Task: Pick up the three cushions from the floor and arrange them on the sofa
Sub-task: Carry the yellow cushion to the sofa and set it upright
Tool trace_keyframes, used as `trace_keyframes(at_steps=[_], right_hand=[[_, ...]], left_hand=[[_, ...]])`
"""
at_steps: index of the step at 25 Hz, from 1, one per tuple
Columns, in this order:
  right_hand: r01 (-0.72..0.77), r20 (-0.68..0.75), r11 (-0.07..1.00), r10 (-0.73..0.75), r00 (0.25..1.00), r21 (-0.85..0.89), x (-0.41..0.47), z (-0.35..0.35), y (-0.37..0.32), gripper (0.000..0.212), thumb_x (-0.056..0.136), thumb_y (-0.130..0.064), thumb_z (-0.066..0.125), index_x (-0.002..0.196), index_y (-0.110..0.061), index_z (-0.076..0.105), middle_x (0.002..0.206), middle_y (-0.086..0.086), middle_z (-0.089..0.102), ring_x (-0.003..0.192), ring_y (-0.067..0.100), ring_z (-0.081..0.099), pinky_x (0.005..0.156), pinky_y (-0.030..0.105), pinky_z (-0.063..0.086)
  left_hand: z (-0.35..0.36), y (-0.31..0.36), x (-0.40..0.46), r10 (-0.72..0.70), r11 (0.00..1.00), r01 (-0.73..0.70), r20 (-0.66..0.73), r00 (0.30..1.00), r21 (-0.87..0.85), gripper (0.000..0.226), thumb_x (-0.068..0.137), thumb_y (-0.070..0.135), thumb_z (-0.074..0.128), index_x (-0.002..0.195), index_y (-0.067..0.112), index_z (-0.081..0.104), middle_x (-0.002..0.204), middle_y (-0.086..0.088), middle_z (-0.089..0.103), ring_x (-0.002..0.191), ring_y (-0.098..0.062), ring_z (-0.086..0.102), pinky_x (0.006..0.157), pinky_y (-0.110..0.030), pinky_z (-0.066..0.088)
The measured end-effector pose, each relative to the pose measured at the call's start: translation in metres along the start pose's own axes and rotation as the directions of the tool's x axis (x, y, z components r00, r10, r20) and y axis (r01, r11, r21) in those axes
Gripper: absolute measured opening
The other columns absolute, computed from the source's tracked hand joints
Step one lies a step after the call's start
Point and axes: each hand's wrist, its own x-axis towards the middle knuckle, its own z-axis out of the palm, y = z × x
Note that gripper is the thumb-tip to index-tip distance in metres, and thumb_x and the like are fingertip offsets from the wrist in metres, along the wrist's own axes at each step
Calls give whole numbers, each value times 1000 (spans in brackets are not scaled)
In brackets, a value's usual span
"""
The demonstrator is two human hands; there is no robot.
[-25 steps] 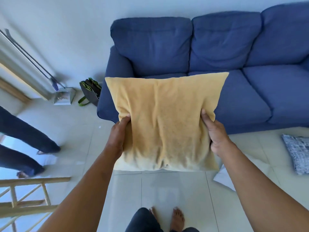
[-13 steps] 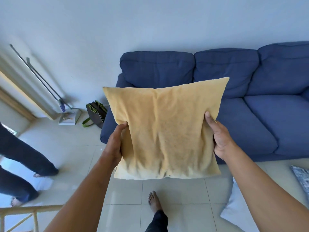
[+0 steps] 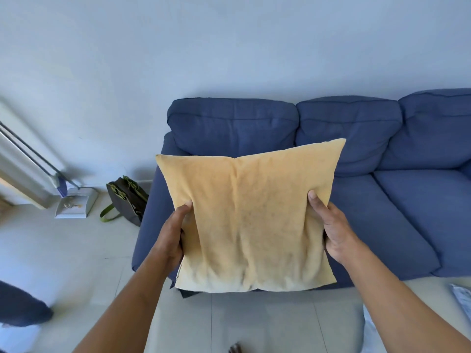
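I hold a square yellow cushion upright in front of me, over the left seat of the blue sofa. My left hand grips its left edge and my right hand grips its right edge. The cushion hides most of the sofa's left seat. A patterned grey-white cushion lies on the floor at the right edge, mostly cut off. A pale cushion shows as a sliver on the floor behind my right forearm.
A dark bag with green straps leans by the sofa's left arm. A white dustpan with long handles stands against the wall at the left. Another person's dark trouser leg is at the lower left. Pale tiles cover the floor.
I have moved closer to the sofa with the cushion still in both hands. The view has tilted up, so more wall shows and the floor cushions have slid toward the right edge.
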Motion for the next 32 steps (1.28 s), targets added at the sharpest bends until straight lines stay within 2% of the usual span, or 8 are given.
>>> trace_keyframes(at_steps=[3,5,9,15,19,23,27,32], right_hand=[[-3,-3,1000,3,1000,4,31,19,-8,114,41,-77,95,138,-23,68,131,-5,79,128,22,70,118,53,48],[8,-1,1000,-8,1000,14,52,30,-14,114,40,-77,95,138,-24,69,132,-6,79,129,21,69,119,52,46],[3,-3,1000,-3,1000,24,99,43,-24,101,50,-70,93,136,-24,70,132,-6,79,129,20,69,120,53,46],[-54,-5,998,54,999,16,196,49,-36,112,38,-76,96,135,-27,70,133,-8,78,132,20,67,122,52,44],[-98,-13,995,98,995,18,264,50,-41,105,43,-74,95,134,-28,71,131,-8,78,130,20,68,121,52,45],[-153,-31,988,154,988,18,320,47,-39,84,59,-57,91,133,-23,70,129,-5,80,125,19,71,118,49,49],[-195,-42,980,196,980,24,359,45,-36,72,68,-44,89,133,-20,70,128,-3,81,123,19,73,115,44,51],[-223,-48,975,223,974,22,416,49,-25,70,72,-35,88,137,-16,69,129,0,80,123,19,74,112,41,53]], left_hand=[[-1,22,36,18,1000,-18,41,999,-10,45,93,55,66,130,31,68,127,3,78,120,-22,69,87,-42,55],[-2,32,59,37,999,-36,54,998,-15,43,97,50,65,135,28,66,128,4,77,121,-21,69,86,-40,56],[2,55,106,38,999,-39,58,998,4,65,84,54,73,140,23,64,132,4,77,124,-20,69,91,-40,56],[23,81,192,42,997,-41,-6,999,70,86,70,62,83,144,26,60,136,7,73,128,-19,65,110,-48,50],[42,93,252,28,996,-22,-66,997,82,94,64,64,86,145,27,58,136,7,73,127,-19,66,104,-45,52],[59,91,303,4,998,1,-90,996,55,88,65,58,89,143,27,60,133,6,75,126,-20,68,106,-46,53],[70,90,340,-29,999,33,-100,995,35,74,73,46,88,139,26,62,131,5,76,124,-21,69,97,-42,55],[74,92,397,-59,996,64,-91,994,57,72,72,42,88,138,25,64,129,5,77,122,-20,70,100,-42,55]])
